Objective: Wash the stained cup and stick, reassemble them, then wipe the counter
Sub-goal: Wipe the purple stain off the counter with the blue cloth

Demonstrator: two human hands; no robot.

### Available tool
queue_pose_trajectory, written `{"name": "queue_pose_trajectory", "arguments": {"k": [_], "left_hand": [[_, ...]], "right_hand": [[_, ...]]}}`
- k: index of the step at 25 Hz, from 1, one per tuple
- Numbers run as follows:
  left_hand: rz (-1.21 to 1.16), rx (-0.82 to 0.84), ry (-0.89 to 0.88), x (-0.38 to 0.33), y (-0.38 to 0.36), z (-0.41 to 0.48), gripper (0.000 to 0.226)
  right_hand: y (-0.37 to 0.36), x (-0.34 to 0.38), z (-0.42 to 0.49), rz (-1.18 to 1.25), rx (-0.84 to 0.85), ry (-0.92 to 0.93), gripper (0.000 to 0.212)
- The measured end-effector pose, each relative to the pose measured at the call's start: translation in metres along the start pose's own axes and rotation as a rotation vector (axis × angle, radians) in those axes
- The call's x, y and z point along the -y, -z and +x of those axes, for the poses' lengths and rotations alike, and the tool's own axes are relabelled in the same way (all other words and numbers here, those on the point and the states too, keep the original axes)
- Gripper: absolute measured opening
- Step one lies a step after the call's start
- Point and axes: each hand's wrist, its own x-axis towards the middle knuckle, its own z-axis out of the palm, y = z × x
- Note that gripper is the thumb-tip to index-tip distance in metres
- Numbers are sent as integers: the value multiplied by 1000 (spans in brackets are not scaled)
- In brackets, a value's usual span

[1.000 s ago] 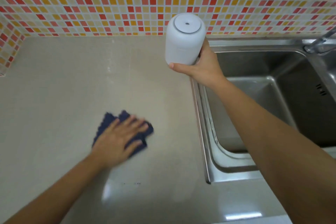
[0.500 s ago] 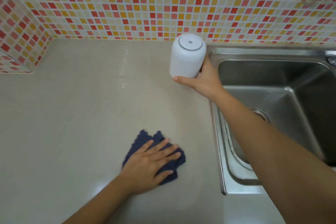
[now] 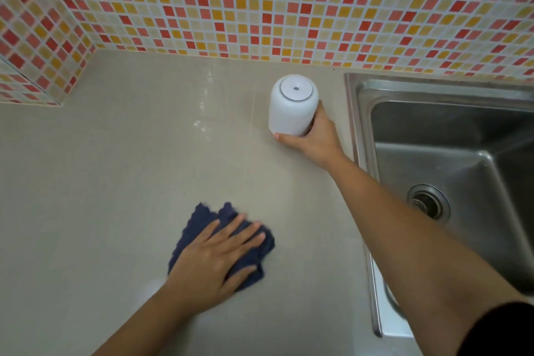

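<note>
Standing upright in right hand (image 3: 313, 140) grip: cup (image 3: 291, 108).

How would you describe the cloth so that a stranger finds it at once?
Start at the steel sink on the right and move left across the beige counter. Near its front, under the flat left hand, lies the cloth. It is dark blue and crumpled, unlike the smooth white cup farther back.

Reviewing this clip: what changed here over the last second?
The right hand brought the white cup down from in front of the wall tiles to the counter beside the sink; whether it touches down is unclear. It kept its grip. The left hand stayed flat on the blue cloth; the camera moved, so any cloth shift is uncertain.
</note>
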Motion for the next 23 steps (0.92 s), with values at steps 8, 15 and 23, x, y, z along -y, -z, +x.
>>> {"name": "queue_pose_trajectory", "arguments": {"k": [8, 15, 23], "left_hand": [[-21, -102, 646, 147, 38, 33, 71], [-47, -51, 192, -17, -2, 62, 60], [33, -40, 564, 89, 32, -52, 65]], "right_hand": [[33, -3, -42, -381, 114, -66, 88], [60, -64, -197, -723, 160, -15, 67], [62, -70, -226, -709, 161, -18, 65]]}}
